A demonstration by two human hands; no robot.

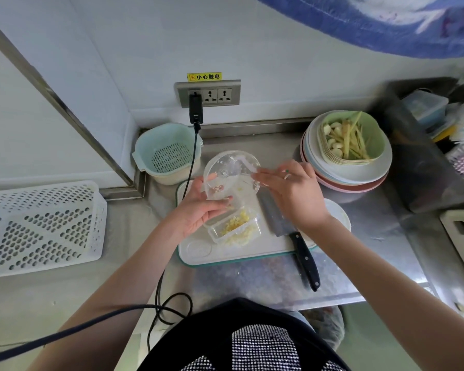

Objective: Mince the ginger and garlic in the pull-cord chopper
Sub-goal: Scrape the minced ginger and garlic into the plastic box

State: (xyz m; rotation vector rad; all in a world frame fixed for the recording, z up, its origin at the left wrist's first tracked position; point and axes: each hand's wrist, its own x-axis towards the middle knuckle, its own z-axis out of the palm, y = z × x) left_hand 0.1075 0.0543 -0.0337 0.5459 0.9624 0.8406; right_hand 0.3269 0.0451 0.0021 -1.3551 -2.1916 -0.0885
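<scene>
Head view: left hand (201, 210) grip cradles tilted clear chopper bowl (231, 175); right hand (289, 188) fingers straight, touching bowl rim.

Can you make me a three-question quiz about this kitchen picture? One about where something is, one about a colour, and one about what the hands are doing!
1. Where does the black-handled kitchen knife lie?
A. in the white perforated plastic basket
B. on the white cutting board with the green rim
C. in the green dish of ginger strips and garlic cloves

2. What colour is the colander bowl in the corner?
A. red
B. black
C. pale green

3. What is the clear plastic chopper bowl doing?
A. held tipped over a small clear rectangular container of minced bits
B. standing shut on the counter
C. lying in the basket

Answers: 1 B, its blade rests on the board. 2 C, its rim and mesh are pale green. 3 A, the left hand grips it and the right hand touches its rim.
</scene>
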